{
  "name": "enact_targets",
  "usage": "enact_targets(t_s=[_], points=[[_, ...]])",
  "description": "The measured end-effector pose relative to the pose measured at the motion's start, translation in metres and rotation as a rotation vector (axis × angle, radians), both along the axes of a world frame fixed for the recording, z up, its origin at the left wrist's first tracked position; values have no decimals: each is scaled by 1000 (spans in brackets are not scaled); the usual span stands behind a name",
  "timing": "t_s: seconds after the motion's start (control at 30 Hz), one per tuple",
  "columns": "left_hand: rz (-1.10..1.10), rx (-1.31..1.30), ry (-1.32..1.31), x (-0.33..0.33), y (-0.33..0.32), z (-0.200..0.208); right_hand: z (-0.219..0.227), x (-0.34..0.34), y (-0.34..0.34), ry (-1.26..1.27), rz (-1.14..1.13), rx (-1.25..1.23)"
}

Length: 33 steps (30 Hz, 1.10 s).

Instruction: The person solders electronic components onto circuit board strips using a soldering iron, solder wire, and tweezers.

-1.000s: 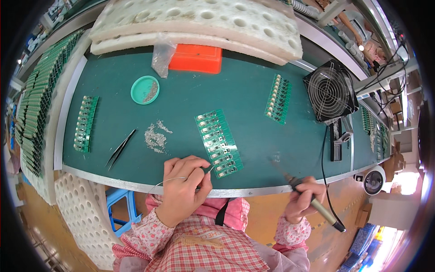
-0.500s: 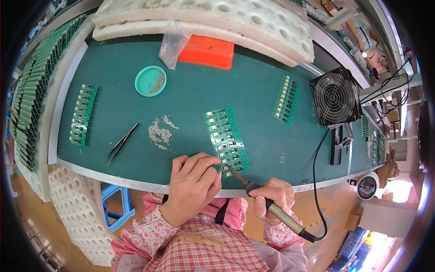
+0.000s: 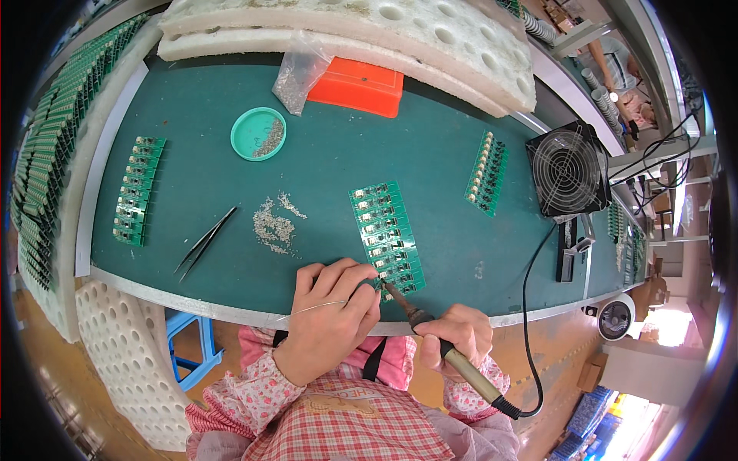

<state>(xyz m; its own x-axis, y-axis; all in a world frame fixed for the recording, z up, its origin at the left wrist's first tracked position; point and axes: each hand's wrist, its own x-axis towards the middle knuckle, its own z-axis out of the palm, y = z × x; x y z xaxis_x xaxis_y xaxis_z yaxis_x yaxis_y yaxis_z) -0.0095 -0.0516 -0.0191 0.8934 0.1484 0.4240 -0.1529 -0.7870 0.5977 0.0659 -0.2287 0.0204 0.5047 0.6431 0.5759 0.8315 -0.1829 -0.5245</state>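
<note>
A green panel of small circuit boards [image 3: 388, 234] lies on the table in front of me. At its near end, my left hand [image 3: 329, 323] is closed with bent fingers around a thin solder wire [image 3: 314, 307], whose tail crosses the back of the hand. My right hand [image 3: 463, 332] grips a soldering iron [image 3: 473, 374] by its handle. The iron's tip meets the panel's near left part, close to my left fingertips. Those fingertips partly hide the exact contact point.
Tweezers [image 3: 204, 244] and a pile of tiny parts [image 3: 273, 227] lie left of the panel, below a green dish [image 3: 238, 141]. Other panels lie left [image 3: 139, 192] and right [image 3: 486, 174]. A fan [image 3: 569, 167] stands right; a red box [image 3: 357, 86] and foam [image 3: 346, 42] sit behind.
The view has shifted slightly. The iron's tip has moved a little left and up along the panel's near end, and my right hand with it. My left hand keeps its grip.
</note>
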Motion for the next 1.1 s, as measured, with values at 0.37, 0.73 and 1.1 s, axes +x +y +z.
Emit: enact_targets(t_s=[0.37, 0.73, 1.1], points=[[-18, -22, -2, -1, 3, 0, 7, -17, 12, -161, -13, -128], [-68, -78, 20, -4, 11, 3, 8, -20, -2, -141, -197, 40], [-107, -63, 26, 3, 14, 7, -4, -19, -12, 29, -304, 150]])
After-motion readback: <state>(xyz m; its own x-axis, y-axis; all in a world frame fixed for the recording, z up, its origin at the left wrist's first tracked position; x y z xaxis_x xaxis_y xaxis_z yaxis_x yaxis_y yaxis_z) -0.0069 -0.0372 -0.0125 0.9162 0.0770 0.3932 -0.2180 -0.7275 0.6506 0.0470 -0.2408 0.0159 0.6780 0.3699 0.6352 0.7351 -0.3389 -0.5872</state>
